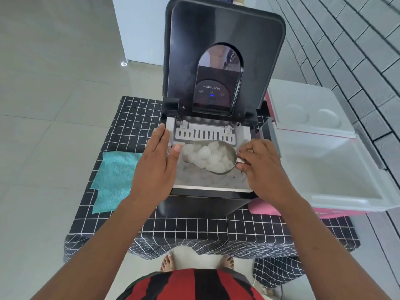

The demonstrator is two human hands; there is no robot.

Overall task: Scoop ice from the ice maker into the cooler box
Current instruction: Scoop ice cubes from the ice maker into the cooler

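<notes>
Head camera view, looking down past two bare forearms at a table covered by one black cloth with a white grid (194, 230). One black ice maker (205, 200) stands in the middle of the table, its single lid (225, 40) raised upright behind the open bin. The lid's panel shows one small blue light.

One metal scoop (231, 158) sits inside the bin, heaped with cloudy white ice pieces (207, 155); they are piled too closely to count. More loose ice lies in the bin beneath the scoop.

One right hand (263, 165) grips the scoop's short handle at the bin's right edge, fingers curled together and clamped around it. One left hand (157, 161) rests flat along the left rim of the ice maker, fingers straight and close together, thumb reaching inward so its tip lies just beside the scoop's front lip; it holds nothing.

One pink cooler box (335, 176) with a white interior stands just to the right of the ice maker, open. Its one white lid (307, 111) lies folded back behind it, showing two round cup recesses. No ice shows inside it.

One teal cloth (113, 178) lies on the table to the left of the ice maker. At the bottom edge, a red-and-black striped shirt and two bare feet on the pale tiled floor.
</notes>
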